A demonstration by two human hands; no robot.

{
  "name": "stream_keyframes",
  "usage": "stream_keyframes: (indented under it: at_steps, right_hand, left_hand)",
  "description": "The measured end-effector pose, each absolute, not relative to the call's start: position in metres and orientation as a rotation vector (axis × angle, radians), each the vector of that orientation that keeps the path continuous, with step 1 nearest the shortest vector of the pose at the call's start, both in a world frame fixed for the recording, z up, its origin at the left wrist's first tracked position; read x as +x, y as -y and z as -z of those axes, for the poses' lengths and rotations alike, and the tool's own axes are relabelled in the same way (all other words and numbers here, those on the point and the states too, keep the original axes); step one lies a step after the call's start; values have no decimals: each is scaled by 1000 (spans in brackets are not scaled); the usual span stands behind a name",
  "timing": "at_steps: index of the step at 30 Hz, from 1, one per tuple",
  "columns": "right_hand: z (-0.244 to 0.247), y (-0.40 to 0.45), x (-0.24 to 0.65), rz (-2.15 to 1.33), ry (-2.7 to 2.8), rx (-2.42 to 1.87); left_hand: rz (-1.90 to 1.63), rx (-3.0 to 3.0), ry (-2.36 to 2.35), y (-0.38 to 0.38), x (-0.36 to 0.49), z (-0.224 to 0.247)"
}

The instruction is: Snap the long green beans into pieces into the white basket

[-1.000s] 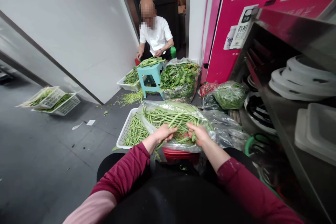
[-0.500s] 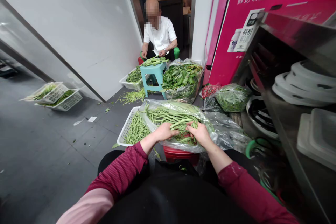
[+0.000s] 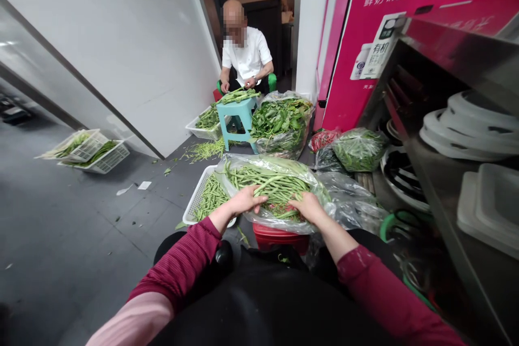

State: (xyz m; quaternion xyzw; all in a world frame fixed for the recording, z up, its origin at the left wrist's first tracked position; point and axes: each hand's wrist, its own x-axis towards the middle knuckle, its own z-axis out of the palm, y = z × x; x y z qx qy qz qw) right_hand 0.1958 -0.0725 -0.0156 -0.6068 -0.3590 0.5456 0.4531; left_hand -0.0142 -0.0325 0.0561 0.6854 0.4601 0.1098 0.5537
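Long green beans [image 3: 279, 186] lie in an open clear plastic bag [image 3: 320, 186] on top of a red stool [image 3: 279, 239]. My left hand [image 3: 248, 200] is at the left side of the beans, fingers apart over the bag; whether it touches a bean is hard to tell. At the right side of the pile, my right hand [image 3: 307, 206] has its fingertips on the beans, and what they grip, if anything, is hidden. Left of the bag, a white basket [image 3: 197, 194] holds short bean pieces [image 3: 211, 194], partly behind my left forearm.
Across from me a person [image 3: 247, 57] handles greens over a light blue stool [image 3: 237, 113]. A bag of leafy greens [image 3: 281, 119] stands beside it. White baskets [image 3: 107, 158] sit at far left; a metal shelf [image 3: 438, 173] with white lids is on the right.
My left hand has moved left, away from my right hand, and its fingers have spread. The beans that lay between both hands have dropped onto the pile.
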Motion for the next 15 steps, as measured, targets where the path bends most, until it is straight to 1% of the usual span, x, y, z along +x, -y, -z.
stream_keyframes:
  at_steps: [2,7,9,12,15]
  right_hand:
    - [19,71,195,-1309,874,-1510]
    - [6,78,190,-1630,766,-1020]
    - [1,82,188,-1682,771,-907]
    - [0,83,188,-1677,789,-850]
    - [1,79,194,-1604,668,-820]
  left_hand:
    - [-209,1596,-1019,34,-12,-59]
    - [-132,1555,-882,34,1,-55]
    - [-131,1521,-859,32,5,-48]
    - [-171,1408,-855,30,9,-40]
    - [-128,1287,-879,28,7,-37]
